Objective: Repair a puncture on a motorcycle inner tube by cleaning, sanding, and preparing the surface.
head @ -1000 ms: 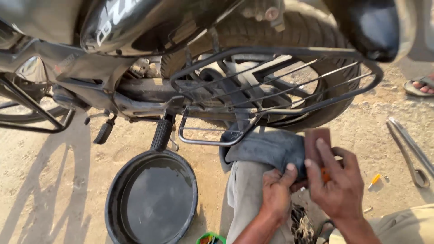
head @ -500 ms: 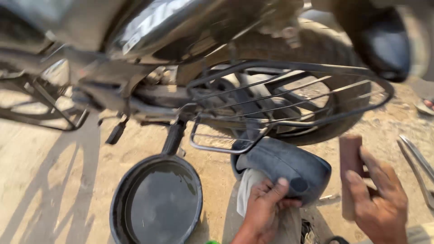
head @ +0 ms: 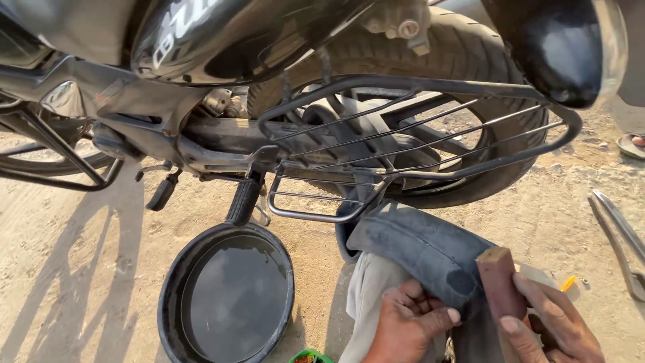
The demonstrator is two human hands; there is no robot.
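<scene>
Head cam: left hand pins the black rubber inner tube on the knee. Right hand, off to the side a moment ago, now presses its brown rubbing block against it, so scuffing's on.

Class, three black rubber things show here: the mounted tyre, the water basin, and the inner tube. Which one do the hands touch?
The inner tube, draped over the knee: the left hand pins it, the right hand presses a brown block on it.

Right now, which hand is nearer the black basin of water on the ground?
Left. The left hand grips the inner tube just right of the basin; the right hand, holding a brown block, is farther right.
</scene>
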